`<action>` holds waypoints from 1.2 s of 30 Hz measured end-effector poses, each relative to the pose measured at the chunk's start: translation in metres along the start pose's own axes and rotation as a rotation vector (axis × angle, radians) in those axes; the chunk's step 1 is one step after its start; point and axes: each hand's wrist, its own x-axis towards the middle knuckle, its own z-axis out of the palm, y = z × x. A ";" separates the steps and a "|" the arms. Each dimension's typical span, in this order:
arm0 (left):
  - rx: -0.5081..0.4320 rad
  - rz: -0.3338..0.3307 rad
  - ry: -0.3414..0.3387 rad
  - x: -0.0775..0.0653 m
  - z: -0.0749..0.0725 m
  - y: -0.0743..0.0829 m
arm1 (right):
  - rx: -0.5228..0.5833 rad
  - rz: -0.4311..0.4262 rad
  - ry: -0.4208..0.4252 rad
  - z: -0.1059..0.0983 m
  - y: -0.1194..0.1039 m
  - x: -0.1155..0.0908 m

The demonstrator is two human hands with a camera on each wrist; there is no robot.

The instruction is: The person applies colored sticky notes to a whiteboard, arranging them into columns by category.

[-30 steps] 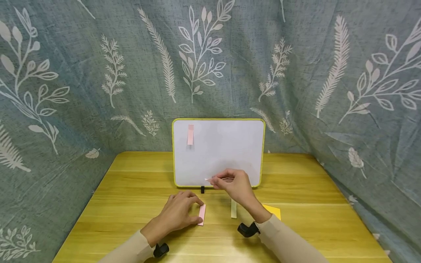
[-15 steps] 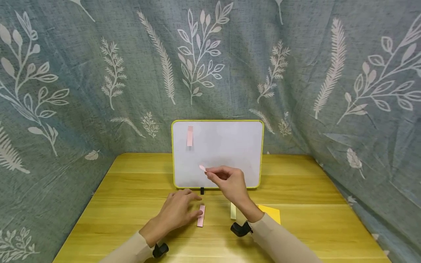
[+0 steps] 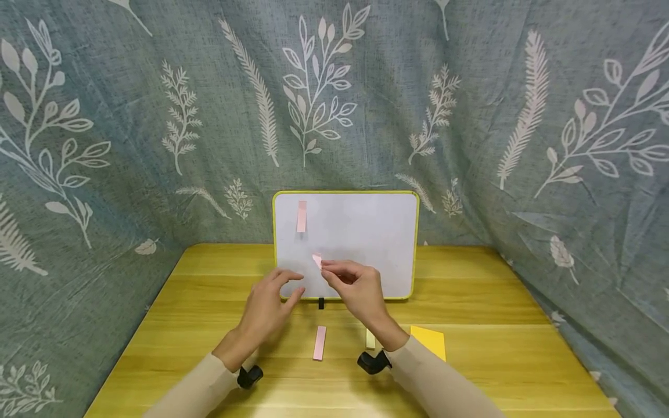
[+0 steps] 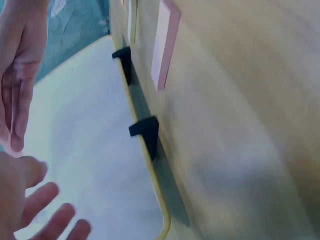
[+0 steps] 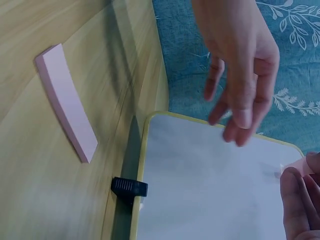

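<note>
Between thumb and fingertips my right hand [image 3: 356,288] pinches a small pink paper strip [image 3: 316,260], held up in front of the whiteboard [image 3: 360,232]. My left hand [image 3: 268,299] is lifted before the board's lower left, its fingers spread and relaxed around nothing. On the table below lies a pad of pink sticky notes [image 3: 319,343], narrow and thick, apart from both hands; the right wrist view shows its stacked side edge. Another pink strip [image 3: 302,216] hangs on the board's upper left.
The yellow-framed board stands upright on black feet [image 4: 145,131]. A narrow pale yellow pad [image 3: 370,338] lies partly behind the right wrist, and a larger yellow-orange pad [image 3: 428,341] sits beside the right forearm. Patterned cloth [image 3: 334,116] hangs behind the wooden table [image 3: 209,273].
My left hand has let go of the pink pad and risen up and leftward toward the board. My right hand has raised the pink strip a little and moved it left.
</note>
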 end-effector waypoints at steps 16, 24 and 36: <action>-0.104 -0.022 0.245 0.048 -0.009 -0.018 | 0.007 -0.027 0.067 0.033 0.006 0.013; -0.126 -0.058 0.189 0.070 -0.010 -0.023 | 0.015 -0.081 0.099 0.046 0.010 0.023; -0.180 -0.065 0.183 0.080 -0.007 -0.031 | -0.022 -0.112 0.132 0.057 0.018 0.031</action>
